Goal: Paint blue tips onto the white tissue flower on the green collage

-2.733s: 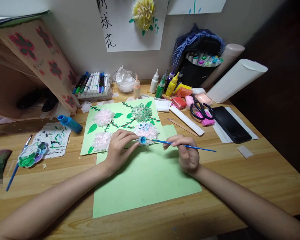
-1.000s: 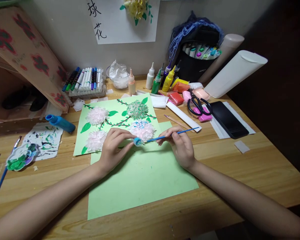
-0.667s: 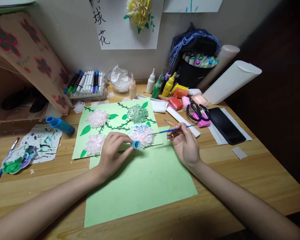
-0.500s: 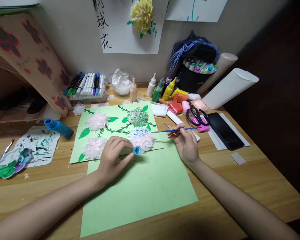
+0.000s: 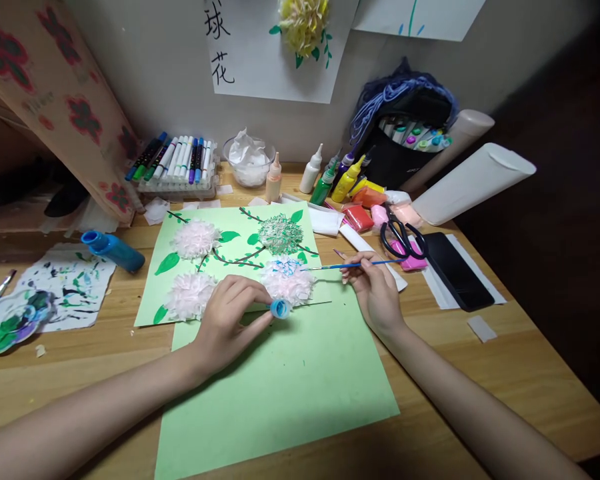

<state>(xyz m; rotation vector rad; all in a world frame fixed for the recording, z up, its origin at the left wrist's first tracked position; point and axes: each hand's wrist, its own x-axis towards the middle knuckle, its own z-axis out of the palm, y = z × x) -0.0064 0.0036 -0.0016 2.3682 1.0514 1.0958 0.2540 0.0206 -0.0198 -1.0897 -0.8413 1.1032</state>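
Lifted from the round blue cap [image 5: 280, 309] the left hand [image 5: 230, 310] pinches, the right hand's [image 5: 379, 297] tightly pinched slim blue paintbrush [image 5: 329, 267] points left at the frilly pink paper flower [image 5: 287, 285].

Moderate, uneven illumination is recorded. The wooden table [image 5: 485, 387] is lit best near its middle; the far right is lost in near-black, against which the white container [image 5: 480, 183] is rendered pale. A soft shadow is cast beneath the left hand [image 5: 229, 312] onto the green sheet [image 5: 280, 413], whose near edge is dimmed. Wide-angle stretching is seen at the edges. Paintbrush [image 5: 350, 266] is resolved fairly sharply.
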